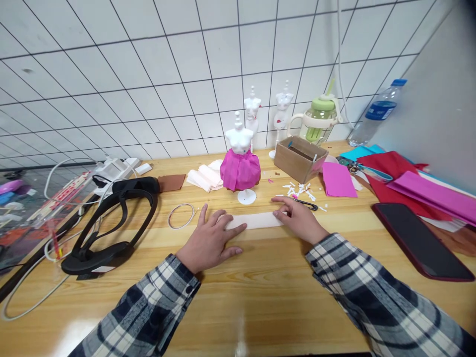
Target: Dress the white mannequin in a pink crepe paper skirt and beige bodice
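A pale strip of folded paper [256,220] lies flat on the wooden table [260,297]. My left hand [210,241] rests open on the strip's left end, fingers spread and flat. At the strip's right end my right hand [297,216] presses down with its fingers stretched out. Just behind the strip stands a small white mannequin [240,141] wearing a pink paper skirt [240,170] on a round base.
A black headset [111,223] with cables lies left, beside a thin ring [181,216]. Behind are folded white paper [204,177], two bare mannequins [267,111], a cardboard box [300,157], a green jug [319,119], a water bottle [377,116]. Coloured paper sheets [409,181], scissors [351,165] and a dark phone [420,240] lie right.
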A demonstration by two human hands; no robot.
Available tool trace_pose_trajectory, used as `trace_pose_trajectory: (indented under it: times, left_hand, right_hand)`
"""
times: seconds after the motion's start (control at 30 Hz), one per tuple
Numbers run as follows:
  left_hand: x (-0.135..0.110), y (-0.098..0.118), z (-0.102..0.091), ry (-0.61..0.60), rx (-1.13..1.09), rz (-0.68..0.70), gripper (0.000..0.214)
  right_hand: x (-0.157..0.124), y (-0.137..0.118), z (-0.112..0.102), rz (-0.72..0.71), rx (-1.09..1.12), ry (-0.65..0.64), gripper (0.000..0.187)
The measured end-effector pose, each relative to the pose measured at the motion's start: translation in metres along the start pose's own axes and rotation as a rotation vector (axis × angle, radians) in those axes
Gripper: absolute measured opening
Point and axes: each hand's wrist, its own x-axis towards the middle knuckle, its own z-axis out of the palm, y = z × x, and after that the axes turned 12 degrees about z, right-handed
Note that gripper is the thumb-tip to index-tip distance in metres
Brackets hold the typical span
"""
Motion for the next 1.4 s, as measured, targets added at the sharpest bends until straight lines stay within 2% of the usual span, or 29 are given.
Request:
trace_pose_trajectory:
  times: [0.1, 0.17, 0.27, 0.33, 0.43, 0.5, 0.57, 0.67, 0.93, 1.07, 1.2, 1.4]
  left_hand:
    - [-0.001, -0.001, 0.005, -0.017, -0.028, 0.027, 0.055]
    - [-0.001, -0.001, 0.008, -0.053, -0.066, 0.052, 0.057]
    - [-0.001, -0.001, 0.012, -0.090, -0.105, 0.048, 0.061]
    - [-0.001, 0.000, 0.013, -0.095, -0.116, 0.036, 0.062]
    - [-0.001, 0.000, 0.014, -0.115, -0.128, 0.033, 0.066]
    - [-0.001, 0.001, 0.014, -0.132, -0.126, 0.025, 0.070]
    - [-0.002, 0.001, 0.014, -0.149, -0.123, 0.007, 0.071]
    - [-0.003, 0.003, 0.014, -0.178, -0.126, -0.031, 0.073]
    - [-0.005, 0.003, 0.011, -0.207, -0.163, -0.064, 0.074]
    - [-0.007, -0.002, 0.013, -0.170, -0.197, -0.040, 0.075]
    - [-0.007, -0.006, 0.011, -0.123, -0.234, -0.009, 0.064]
    - [-0.001, -0.007, 0.006, 0.017, -0.224, -0.016, 0.031]
  right_hand:
    - [0.003, 0.008, -0.007, 0.025, 0.032, -0.013, 0.045]
    - [0.004, 0.011, -0.011, 0.008, -0.021, 0.038, 0.045]
    - [-0.003, 0.003, -0.012, -0.132, -0.187, 0.221, 0.040]
    - [-0.015, -0.010, -0.004, -0.289, -0.309, 0.271, 0.040]
    - [-0.037, -0.027, 0.016, -0.550, -0.444, 0.032, 0.062]
    - [-0.047, -0.031, 0.030, -0.609, -0.480, -0.096, 0.070]
    - [-0.050, -0.029, 0.038, -0.575, -0.507, -0.162, 0.072]
    - [-0.047, -0.021, 0.037, -0.498, -0.534, -0.195, 0.070]
    - [-0.035, -0.003, 0.011, -0.348, -0.589, -0.210, 0.065]
    - [-0.016, 0.010, -0.006, -0.318, -0.466, -0.141, 0.061]
    - [-0.002, 0.015, -0.014, -0.280, -0.346, 0.034, 0.044]
    - [-0.006, 0.006, -0.005, -0.240, -0.363, 0.033, 0.009]
